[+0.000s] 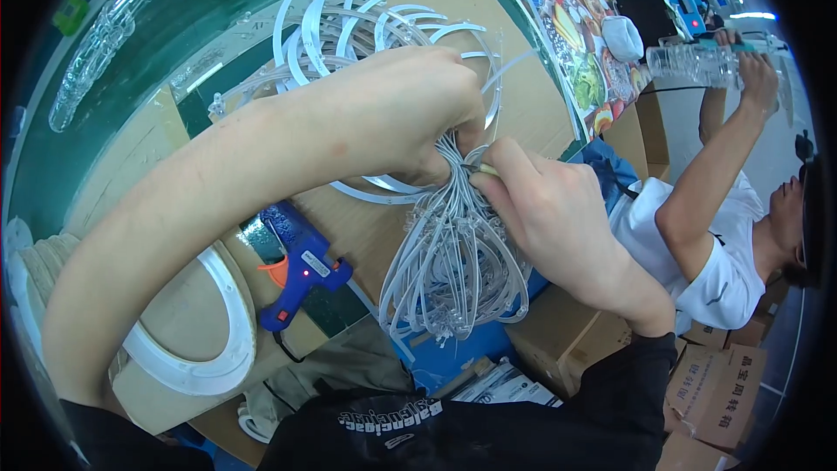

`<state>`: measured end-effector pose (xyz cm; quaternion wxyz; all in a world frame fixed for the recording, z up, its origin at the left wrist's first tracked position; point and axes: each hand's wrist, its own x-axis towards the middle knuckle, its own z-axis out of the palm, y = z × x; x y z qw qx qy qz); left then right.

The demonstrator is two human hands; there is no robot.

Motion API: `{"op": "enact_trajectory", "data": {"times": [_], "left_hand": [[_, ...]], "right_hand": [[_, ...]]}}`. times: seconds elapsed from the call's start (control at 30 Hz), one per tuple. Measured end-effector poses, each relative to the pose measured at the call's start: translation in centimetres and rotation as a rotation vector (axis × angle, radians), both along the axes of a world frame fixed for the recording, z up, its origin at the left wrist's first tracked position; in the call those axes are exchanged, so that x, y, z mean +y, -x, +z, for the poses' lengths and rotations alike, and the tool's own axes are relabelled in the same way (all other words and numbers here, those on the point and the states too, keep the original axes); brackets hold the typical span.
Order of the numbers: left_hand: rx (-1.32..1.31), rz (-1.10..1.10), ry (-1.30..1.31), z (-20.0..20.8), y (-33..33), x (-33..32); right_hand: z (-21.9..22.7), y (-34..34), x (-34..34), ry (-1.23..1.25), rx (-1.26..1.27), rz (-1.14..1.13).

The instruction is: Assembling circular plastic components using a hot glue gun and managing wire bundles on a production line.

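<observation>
A thick bundle of thin whitish wires [453, 244] with clear plastic pieces hangs over the table's near edge. My left hand [418, 109] reaches across from the left and is closed round the gathered upper part of the bundle. From the right, my right hand [554, 209] meets it there, pinching a small tool [481, 168] with a pale yellow-green handle and a dark tip. That tip lies against the wires; its exact kind is hidden by my fingers. Behind my left hand, curved white strips [314, 26] and clear tubing lie heaped on cardboard.
A blue glue gun [305, 266] with an orange trigger rests left of the bundle, near a white ring [231, 340]. Clear plastic parts [100, 61] lie far left. At right, another person [706, 218] holds a clear plastic object [693, 64]. Cardboard boxes [715, 392] stand lower right.
</observation>
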<state>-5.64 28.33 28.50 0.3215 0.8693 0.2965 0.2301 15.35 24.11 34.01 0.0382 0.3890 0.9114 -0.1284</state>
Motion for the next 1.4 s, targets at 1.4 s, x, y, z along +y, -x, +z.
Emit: {"op": "enact_trajectory", "data": {"times": [1.4], "left_hand": [[-0.016, -0.007, 0.019, -0.7, -1.9, 0.0]], "right_hand": [[-1.4, -3.7, -0.5, 0.317, 0.484, -0.215]]}}
